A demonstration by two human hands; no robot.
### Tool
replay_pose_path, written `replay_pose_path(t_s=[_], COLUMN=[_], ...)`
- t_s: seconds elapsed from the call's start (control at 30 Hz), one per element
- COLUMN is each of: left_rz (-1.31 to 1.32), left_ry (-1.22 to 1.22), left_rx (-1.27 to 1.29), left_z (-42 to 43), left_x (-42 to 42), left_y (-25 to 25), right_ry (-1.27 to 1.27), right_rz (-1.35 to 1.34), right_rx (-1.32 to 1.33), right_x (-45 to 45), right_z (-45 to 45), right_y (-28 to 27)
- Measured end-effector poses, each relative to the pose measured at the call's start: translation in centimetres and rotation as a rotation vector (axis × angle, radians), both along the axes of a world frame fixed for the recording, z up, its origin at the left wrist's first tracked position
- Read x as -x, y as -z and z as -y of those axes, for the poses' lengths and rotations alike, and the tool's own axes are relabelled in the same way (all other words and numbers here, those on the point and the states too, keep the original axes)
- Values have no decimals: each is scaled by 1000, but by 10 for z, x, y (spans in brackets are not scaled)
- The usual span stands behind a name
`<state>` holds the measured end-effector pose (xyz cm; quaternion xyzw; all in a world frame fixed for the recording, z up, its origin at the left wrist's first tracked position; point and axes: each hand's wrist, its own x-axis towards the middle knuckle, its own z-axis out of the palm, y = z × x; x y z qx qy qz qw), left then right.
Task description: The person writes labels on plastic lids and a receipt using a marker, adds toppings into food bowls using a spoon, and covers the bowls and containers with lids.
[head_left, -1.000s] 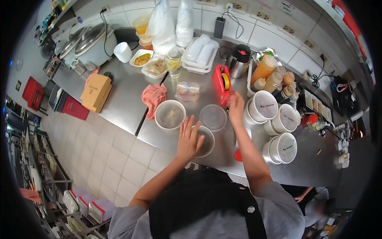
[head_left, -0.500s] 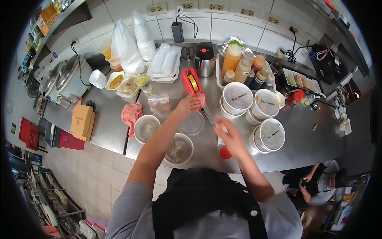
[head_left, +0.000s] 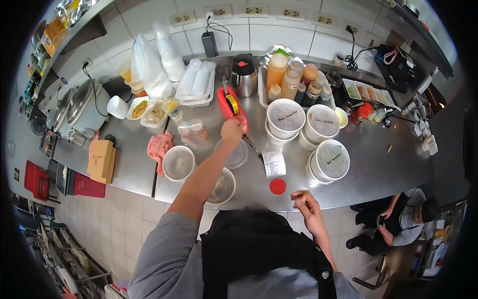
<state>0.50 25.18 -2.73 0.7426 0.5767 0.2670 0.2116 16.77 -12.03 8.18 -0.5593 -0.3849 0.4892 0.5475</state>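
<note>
My left hand grips the near end of a red tape dispenser that carries a yellow tape roll. My right hand hovers by the counter's front edge, thumb and fingertips pinched together. Whatever it may hold is too small to make out. Between the hands lie a pen, a printed paper slip and a round red lid. Below my left forearm are a clear round lid and a lidded tub, partly covered by the arm. Another tub stands to the left.
Stacked white tubs with handwritten lids stand right of centre, before a tray of sauce bottles. A steel jug, scissors and a pink cloth are around. A person sits at the right.
My right hand has drawn back from beside the pen to the counter's front edge, its fingers now pinched, uncovering the paper slip. My left hand stays at the dispenser, its fingers more curled.
</note>
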Motion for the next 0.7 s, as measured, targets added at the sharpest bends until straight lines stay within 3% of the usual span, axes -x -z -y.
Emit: replay_pose_path(t_s=[0.13,0.2,0.27,0.33,0.4,0.47,0.53,0.57,0.7], left_rz=[-108,412,650,845,800,623,564,509,533], left_ry=[-32,-8,70,28,-208,-366,-469,-556,-692], left_rx=[-20,-15,-163,-44,-198,-377,-341,-306,-92], left_z=[8,43,75,121,170,198,217,221,223], left_x=[23,45,89,139,169,203,216,220,211], left_y=[-16,-85,-130,-150,-163,-137,-100,-81,1], right_ry=[66,98,106,135,3,-49,-245,-270,-357], right_rz=[-41,36,98,87,130,273,728,913,1138], right_rx=[69,69,28,30,-3,6,212,146,74], right_x=[21,26,24,32,32,35,41,46,70], right_z=[-13,-18,-25,-43,-64,-89,-112,-122,-154], right_y=[-5,13,31,31,38,30,22,26,79])
